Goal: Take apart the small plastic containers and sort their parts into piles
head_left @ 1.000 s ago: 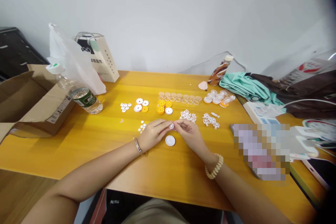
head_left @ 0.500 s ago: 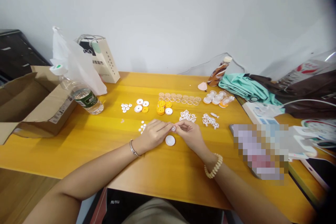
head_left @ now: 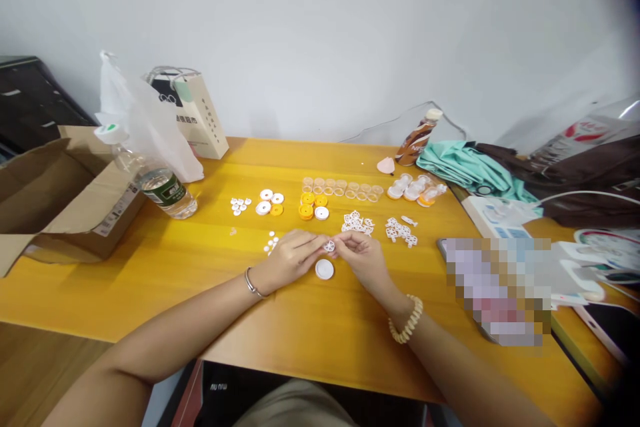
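Between my two hands is a small white openwork plastic piece (head_left: 329,247). My left hand (head_left: 295,255) pinches it from the left, and my right hand (head_left: 361,255) grips its right side with the fingertips. Just below them a round white disc (head_left: 325,269) lies on the table. Similar white openwork pieces (head_left: 356,221) are piled behind my right hand, with another group of white pieces (head_left: 401,231) farther right. Small white round caps (head_left: 271,241) lie beside my left hand, partly hidden by it.
Behind my hands are yellow discs (head_left: 307,211), white ring discs (head_left: 263,207) and a row of clear cups (head_left: 341,188). A water bottle (head_left: 167,190) and cardboard box (head_left: 95,207) stand left. A drink bottle (head_left: 416,139), teal cloth (head_left: 473,163) and blurred-out phone (head_left: 493,290) are at right.
The openwork piece has turned slightly between my fingertips and shows more of its face. Both hands stay in nearly the same place.
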The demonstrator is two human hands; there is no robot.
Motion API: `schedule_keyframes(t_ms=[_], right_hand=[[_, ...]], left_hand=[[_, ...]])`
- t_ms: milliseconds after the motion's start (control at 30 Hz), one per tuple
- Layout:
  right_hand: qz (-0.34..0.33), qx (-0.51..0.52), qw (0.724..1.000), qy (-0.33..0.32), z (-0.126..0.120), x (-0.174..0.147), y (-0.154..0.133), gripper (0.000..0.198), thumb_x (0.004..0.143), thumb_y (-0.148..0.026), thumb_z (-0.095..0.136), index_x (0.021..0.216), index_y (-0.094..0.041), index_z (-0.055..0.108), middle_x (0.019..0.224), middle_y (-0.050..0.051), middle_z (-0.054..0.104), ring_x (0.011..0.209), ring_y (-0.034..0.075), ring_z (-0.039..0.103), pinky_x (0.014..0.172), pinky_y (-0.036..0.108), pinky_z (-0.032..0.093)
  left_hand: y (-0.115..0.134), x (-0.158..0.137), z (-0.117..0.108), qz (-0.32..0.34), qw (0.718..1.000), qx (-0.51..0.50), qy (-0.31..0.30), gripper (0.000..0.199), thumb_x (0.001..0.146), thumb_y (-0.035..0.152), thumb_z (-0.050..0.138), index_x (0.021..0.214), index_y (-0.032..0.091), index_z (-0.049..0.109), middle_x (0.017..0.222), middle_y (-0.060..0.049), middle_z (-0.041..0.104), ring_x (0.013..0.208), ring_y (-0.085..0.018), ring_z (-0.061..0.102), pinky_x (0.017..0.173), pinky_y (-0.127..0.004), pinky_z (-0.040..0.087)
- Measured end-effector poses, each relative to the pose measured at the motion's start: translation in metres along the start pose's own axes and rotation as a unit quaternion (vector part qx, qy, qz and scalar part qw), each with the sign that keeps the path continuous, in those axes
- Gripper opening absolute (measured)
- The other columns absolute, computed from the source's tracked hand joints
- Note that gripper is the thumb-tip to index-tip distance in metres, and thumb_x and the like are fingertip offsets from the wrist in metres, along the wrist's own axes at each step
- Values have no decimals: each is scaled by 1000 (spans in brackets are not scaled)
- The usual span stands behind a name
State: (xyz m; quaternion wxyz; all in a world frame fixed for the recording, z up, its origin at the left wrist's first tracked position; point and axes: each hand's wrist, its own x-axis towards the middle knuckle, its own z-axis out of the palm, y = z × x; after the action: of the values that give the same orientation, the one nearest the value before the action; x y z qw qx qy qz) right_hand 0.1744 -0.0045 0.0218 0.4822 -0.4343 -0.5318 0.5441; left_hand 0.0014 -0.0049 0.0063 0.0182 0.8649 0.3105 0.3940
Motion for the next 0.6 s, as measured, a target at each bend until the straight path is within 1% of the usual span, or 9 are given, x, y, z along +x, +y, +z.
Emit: schedule_keyframes(t_ms=[133, 233, 300, 400, 500, 600], right_hand=[[10, 9, 1000, 6, 0, 0, 0, 20, 66, -36, 67, 63, -17, 61, 58, 0, 63, 53, 12, 58, 58, 27, 51], [6, 0, 1000, 10, 0, 0, 0, 20, 67, -36, 66, 64, -17, 61, 59, 0, 63, 53, 12, 58, 59, 27, 51], [-2, -5, 1000, 5, 0, 1, 1, 19, 68, -36, 65, 66, -18, 61, 60, 0, 63, 55, 12, 58, 62, 27, 51], [-11, 9, 1000, -13, 1, 1, 2, 16, 68, -34, 66, 72, -19, 62, 67, 0, 65, 61, 12, 60, 66, 28, 52], [-14, 19, 1000, -6, 2, 2, 3, 17, 67, -34, 67, 74, -19, 62, 71, 1, 66, 64, 13, 61, 70, 30, 52], [-18, 14, 1000, 4, 3, 1, 4, 18, 67, -35, 67, 74, -19, 62, 72, 1, 66, 66, 14, 62, 72, 31, 52]], left_hand=[[2, 1, -1, -15, 999, -33, -9, 28, 85, 19, 48, 114, 19, 52, 91, -6, 64, 76, -13, 57, 70, -27, 46], [4, 2, -2, -60, 995, -75, -24, 26, 86, 20, 47, 111, 18, 55, 89, -6, 64, 77, -13, 57, 72, -27, 46], [5, 3, -3, -96, 988, -116, -22, 25, 86, 21, 47, 109, 18, 57, 89, -6, 63, 79, -13, 57, 74, -27, 46], [4, 4, -2, -140, 974, -178, -8, 25, 85, 22, 49, 109, 19, 58, 92, -7, 63, 83, -14, 58, 77, -28, 48], [3, 5, 0, -201, 955, -215, 20, 26, 82, 26, 54, 106, 18, 60, 95, -7, 64, 86, -16, 59, 80, -31, 48], [3, 6, 1, -278, 931, -234, 43, 21, 80, 30, 56, 94, 16, 65, 88, -6, 67, 80, -15, 61, 77, -28, 49]])
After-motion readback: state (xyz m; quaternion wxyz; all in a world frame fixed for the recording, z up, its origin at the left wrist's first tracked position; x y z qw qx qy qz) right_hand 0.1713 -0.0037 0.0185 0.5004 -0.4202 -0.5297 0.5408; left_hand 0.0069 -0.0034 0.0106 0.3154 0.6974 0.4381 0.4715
